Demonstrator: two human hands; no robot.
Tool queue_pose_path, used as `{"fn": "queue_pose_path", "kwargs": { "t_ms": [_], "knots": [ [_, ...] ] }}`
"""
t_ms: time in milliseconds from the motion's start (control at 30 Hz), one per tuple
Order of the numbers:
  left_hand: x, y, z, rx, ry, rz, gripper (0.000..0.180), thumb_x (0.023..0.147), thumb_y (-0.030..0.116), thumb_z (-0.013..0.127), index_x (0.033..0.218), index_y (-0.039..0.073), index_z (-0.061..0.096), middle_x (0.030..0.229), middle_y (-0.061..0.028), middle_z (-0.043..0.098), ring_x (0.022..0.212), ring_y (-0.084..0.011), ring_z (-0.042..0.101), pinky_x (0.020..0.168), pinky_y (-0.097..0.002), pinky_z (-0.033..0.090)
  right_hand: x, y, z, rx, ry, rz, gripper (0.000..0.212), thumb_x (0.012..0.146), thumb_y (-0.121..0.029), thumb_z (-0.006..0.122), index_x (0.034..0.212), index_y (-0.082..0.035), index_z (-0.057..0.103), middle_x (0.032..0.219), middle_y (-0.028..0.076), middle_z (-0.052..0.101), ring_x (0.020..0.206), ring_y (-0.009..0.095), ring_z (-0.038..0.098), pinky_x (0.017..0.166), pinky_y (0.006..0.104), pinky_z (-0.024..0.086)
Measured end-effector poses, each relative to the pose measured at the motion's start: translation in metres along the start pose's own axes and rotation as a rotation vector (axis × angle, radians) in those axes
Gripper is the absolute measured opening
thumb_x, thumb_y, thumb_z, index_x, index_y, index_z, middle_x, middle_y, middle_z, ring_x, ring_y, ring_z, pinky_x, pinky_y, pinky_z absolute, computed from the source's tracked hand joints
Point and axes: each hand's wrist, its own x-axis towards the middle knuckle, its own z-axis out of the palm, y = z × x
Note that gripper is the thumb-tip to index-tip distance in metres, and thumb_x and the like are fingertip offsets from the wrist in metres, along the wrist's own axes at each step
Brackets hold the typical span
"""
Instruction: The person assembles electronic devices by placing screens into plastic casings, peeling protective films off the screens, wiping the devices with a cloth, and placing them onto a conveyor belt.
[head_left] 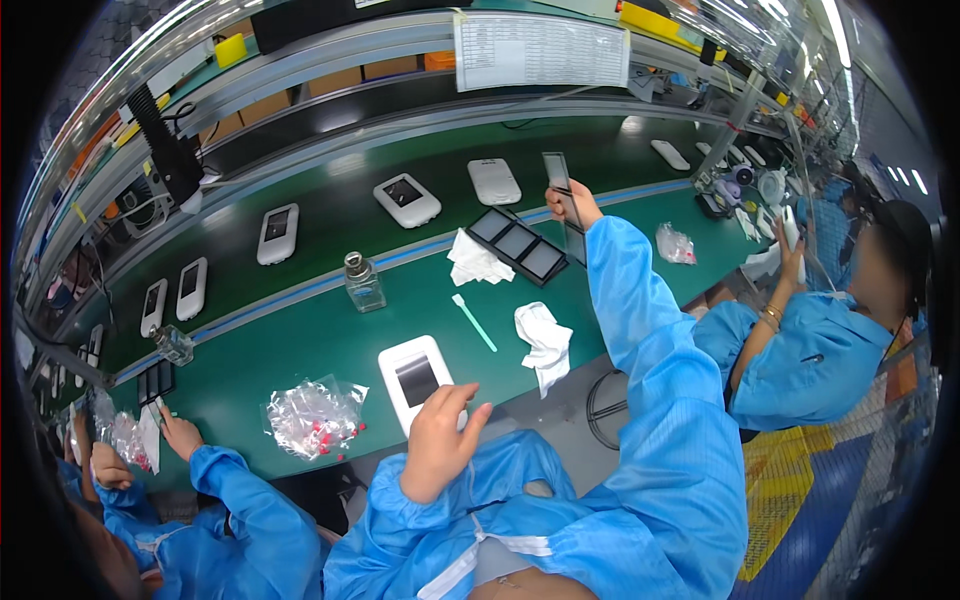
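My left hand (440, 440) is at the near end of a white handheld device (402, 360) with a dark screen, which lies face up on the green mat. Its fingers are bent over the device's lower part and the thumb stands apart; the hand hides that end. Reaching far to the right, my right hand (576, 205) grips a narrow dark-framed strip of clear panels (555, 168), held upright. Just left of that hand lies a black tray (528, 251) with several grey rectangular panels. A crumpled white cloth (477, 260) touches the tray's left side.
A glass pump bottle (366, 288), a green-handled swab (474, 322), another white cloth (543, 340) and a pile of clear film with red bits (315, 418) surround the device. Beyond, several white devices (407, 200) line the belt. Co-workers sit at left and right (810, 370).
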Motion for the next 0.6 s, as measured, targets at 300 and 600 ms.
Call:
{"fn": "queue_pose_path", "kwargs": {
  "t_ms": [300,600],
  "knots": [
    [0.016,0.004,0.026,-0.409,0.006,-0.020,0.035,0.092,0.009,0.061,0.124,-0.003,0.053,0.117,-0.0149,0.057,0.105,-0.0204,0.059,0.079,-0.0292,0.053,-0.153,-0.067,0.080,-0.628,-0.029,-0.165,0.012,0.099,-0.014,0.052,0.098,-0.002,0.053,0.074,0.004,0.061,0.061,0.008,0.060,0.048,0.0225,0.043],
    [0.023,0.015,0.020,-1.127,0.038,-0.258,0.039,0.100,0.019,0.052,0.129,-0.007,0.047,0.114,-0.0210,0.064,0.102,-0.0259,0.065,0.086,-0.0366,0.055,-0.256,-0.092,0.104,-0.400,-0.330,0.051,0.018,0.094,-0.006,0.058,0.108,0.007,0.057,0.085,0.009,0.066,0.071,0.011,0.065,0.062,0.0239,0.051]
  ]
}}
